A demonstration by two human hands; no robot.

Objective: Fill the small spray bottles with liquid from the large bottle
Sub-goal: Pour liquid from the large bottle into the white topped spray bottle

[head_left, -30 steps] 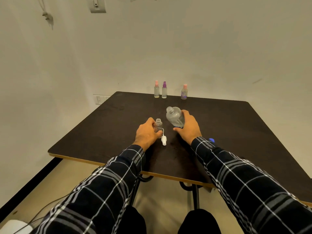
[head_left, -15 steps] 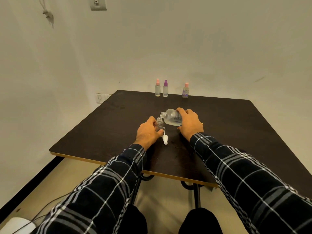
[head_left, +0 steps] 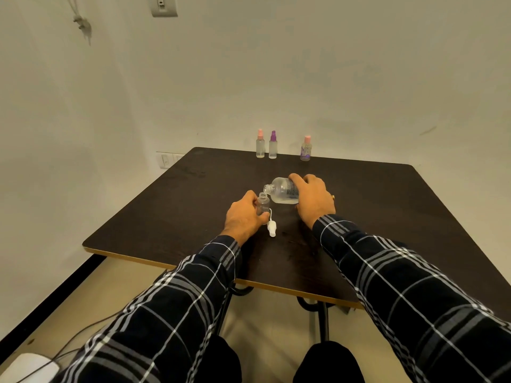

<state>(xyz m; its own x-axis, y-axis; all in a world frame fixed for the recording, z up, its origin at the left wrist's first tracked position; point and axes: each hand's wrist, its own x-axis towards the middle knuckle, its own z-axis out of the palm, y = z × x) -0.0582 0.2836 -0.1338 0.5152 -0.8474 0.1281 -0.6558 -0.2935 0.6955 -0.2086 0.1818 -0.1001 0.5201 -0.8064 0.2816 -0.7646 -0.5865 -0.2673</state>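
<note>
My right hand [head_left: 313, 200] grips the large clear bottle [head_left: 282, 190], which is tipped almost flat with its open mouth pointing left, just above the small bottle. My left hand [head_left: 243, 215] holds that small clear spray bottle [head_left: 262, 205] upright on the dark table [head_left: 387, 205]; its neck is uncapped. A white spray cap with its tube [head_left: 271, 224] lies on the table just right of my left thumb. A little liquid pools along the lower side of the large bottle.
Three capped spray bottles stand at the table's far edge: a pink-capped one [head_left: 260, 144], a purple-capped one [head_left: 273, 145] and a pink-capped one with a purple label [head_left: 306, 148]. A wall rises right behind them. A white device [head_left: 27, 367] with cables lies on the floor at lower left.
My right hand has tilted the large bottle from nearly upright to almost horizontal, bringing its mouth over the small bottle. My left hand has kept the small bottle in place.
</note>
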